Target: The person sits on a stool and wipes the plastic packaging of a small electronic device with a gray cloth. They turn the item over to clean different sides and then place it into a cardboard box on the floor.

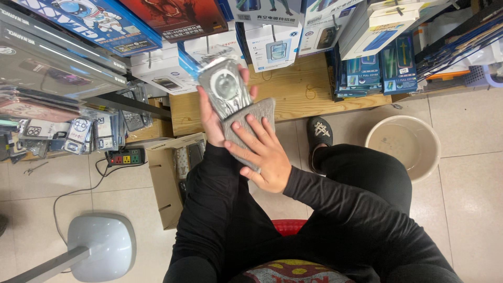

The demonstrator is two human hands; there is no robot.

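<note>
left hand [209, 118] grips the clear phone case [225, 86] upright; right hand [264, 152] fingers lie flat on the grey cloth [251, 118] just below it

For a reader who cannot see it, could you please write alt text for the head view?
A seated person's left hand holds a clear phone case while the right hand presses a grey cloth against it, above a tiled floor.

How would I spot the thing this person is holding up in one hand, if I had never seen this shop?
Start at the pale wooden shelf under the hanging boxes. In front of its left part, the left hand holds up a clear phone case in a shiny wrapper, with the right hand pressing a grey cloth just below. Its round ring in the middle sets it apart from the boxed goods around it.
</note>
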